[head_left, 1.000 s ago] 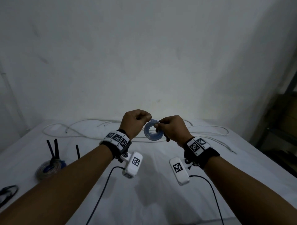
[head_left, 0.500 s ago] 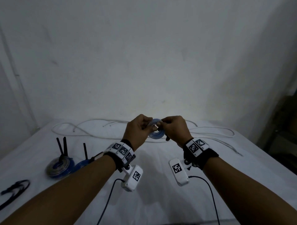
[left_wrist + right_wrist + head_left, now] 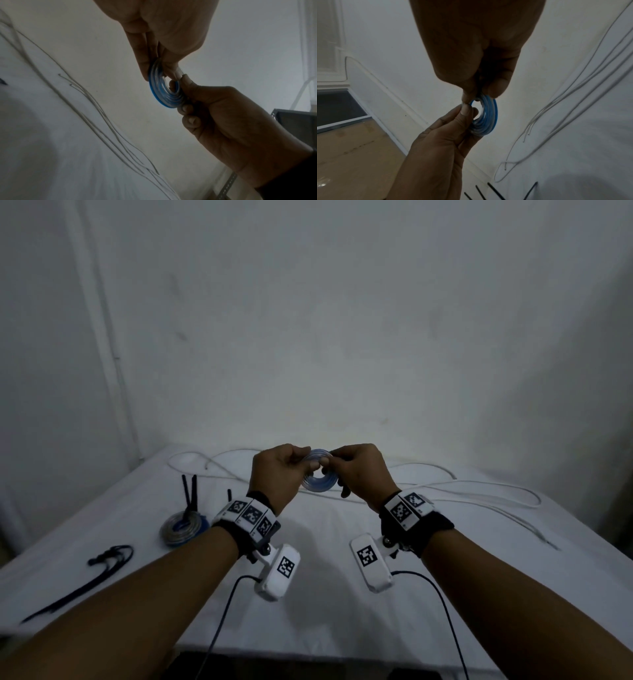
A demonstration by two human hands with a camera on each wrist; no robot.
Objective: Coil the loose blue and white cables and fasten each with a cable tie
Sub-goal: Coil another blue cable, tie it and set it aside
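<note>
Both hands, left hand point(image 3: 274, 474) and right hand point(image 3: 359, 470), have drawn closer, pinching the blue coil point(image 3: 317, 475) above the table point(image 3: 325, 604); apparently tucking its end, no tie fitted yet.

Black wristbands point(image 3: 421, 529), checkered marker tags, white camera pods point(image 3: 278, 571), black leads.

two hands point(image 3: 274, 474), two blue coils point(image 3: 317, 477), loose white cables point(image 3: 479, 491), loose black ties point(image 3: 102, 563)
</note>
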